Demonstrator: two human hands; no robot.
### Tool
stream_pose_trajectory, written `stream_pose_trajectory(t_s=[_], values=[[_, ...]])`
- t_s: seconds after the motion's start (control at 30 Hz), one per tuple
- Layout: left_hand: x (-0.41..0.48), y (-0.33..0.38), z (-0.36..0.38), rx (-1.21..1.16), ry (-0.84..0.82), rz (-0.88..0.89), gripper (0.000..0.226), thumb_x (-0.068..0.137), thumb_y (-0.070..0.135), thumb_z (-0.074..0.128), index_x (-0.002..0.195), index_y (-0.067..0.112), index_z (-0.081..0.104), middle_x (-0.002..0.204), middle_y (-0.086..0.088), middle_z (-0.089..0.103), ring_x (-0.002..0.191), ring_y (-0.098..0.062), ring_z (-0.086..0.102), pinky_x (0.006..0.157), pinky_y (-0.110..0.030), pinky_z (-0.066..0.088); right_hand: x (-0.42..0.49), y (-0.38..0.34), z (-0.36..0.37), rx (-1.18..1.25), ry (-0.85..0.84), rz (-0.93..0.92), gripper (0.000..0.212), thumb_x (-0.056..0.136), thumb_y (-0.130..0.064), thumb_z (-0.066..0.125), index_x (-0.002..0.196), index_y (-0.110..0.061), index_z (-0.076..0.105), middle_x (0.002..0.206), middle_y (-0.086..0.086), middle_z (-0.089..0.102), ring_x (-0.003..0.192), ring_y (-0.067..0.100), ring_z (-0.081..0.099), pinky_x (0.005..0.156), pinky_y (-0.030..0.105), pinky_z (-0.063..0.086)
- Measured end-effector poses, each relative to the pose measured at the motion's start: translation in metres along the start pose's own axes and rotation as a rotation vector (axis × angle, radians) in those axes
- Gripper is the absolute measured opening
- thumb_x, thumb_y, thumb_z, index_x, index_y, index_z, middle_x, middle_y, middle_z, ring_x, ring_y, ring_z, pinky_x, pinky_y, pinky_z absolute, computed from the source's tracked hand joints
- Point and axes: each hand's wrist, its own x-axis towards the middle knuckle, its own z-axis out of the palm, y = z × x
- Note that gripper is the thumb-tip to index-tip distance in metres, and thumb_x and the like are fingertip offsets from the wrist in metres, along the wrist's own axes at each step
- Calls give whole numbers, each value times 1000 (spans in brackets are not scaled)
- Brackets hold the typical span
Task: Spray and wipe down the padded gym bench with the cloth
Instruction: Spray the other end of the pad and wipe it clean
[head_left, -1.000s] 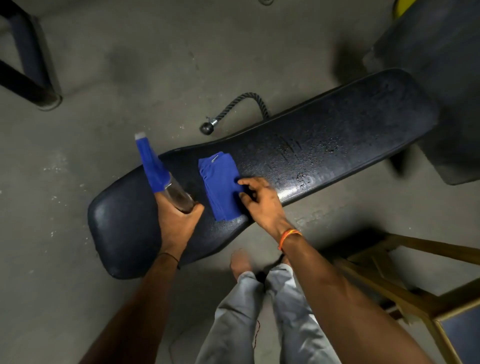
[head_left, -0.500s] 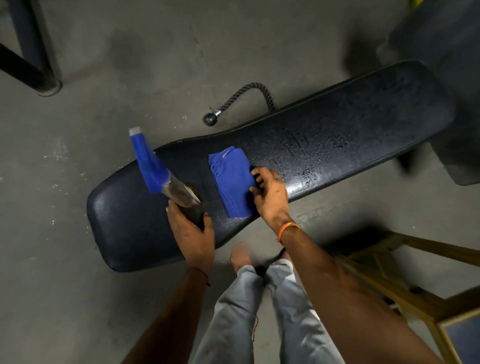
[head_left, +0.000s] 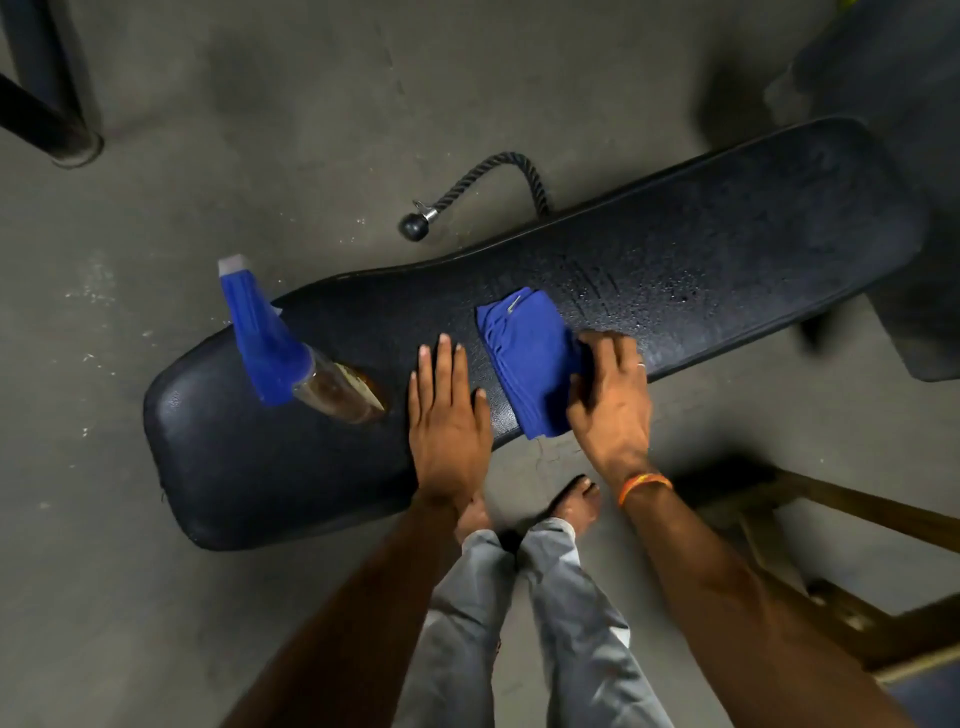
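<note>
Head-worn wide-angle view, steeply downward, close over the bench (head_left: 727, 244)

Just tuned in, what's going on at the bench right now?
A person stands over a black padded bench. The spray bottle stands on the bench toward the person's left, with no hand on it. The left hand lies flat on the pad between the bottle and the folded blue cloth. The right hand grips the cloth's right edge. Spray droplets sit on the pad beyond it, not yet wiped.
</note>
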Motion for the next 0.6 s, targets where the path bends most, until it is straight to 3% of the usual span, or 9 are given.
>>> stream_pose_trajectory(t_s=[0.1,0.2,0.33,0.5,0.6], values=[[57,12,-4,57,-5,45,63,103,33,23,163,12,20,172,-7,11,160,-27,5,130,-48,12,1,-6,3,-181,-82,-261,67,81,-16,52,148,-11,50,154,11,46,135,34,49,115,46,43],[89,18,1,134,39,73,66,100,31,19,162,11,22,172,-7,13,160,-27,10,130,-47,12,21,-12,24,-217,-182,-370,66,98,-28,39,162,-17,32,171,4,27,159,27,25,130,45,21],[89,18,11,209,67,68,61,106,33,17,164,14,13,173,-4,8,160,-25,5,131,-46,7,56,-16,47,-417,-148,-380,67,101,-34,30,166,-20,18,175,3,14,162,22,12,132,43,13],[90,19,13,235,81,51,60,107,31,21,164,14,15,173,-4,9,160,-25,6,130,-46,9,127,-36,45,-414,-69,-342,62,107,-37,26,166,-17,18,175,4,16,162,24,11,132,43,14],[90,20,10,236,61,43,60,106,31,19,164,14,15,173,-4,8,160,-25,5,130,-47,9,120,-35,40,-453,-103,-341,63,110,-40,24,166,-14,13,175,7,12,163,25,8,132,44,12]])
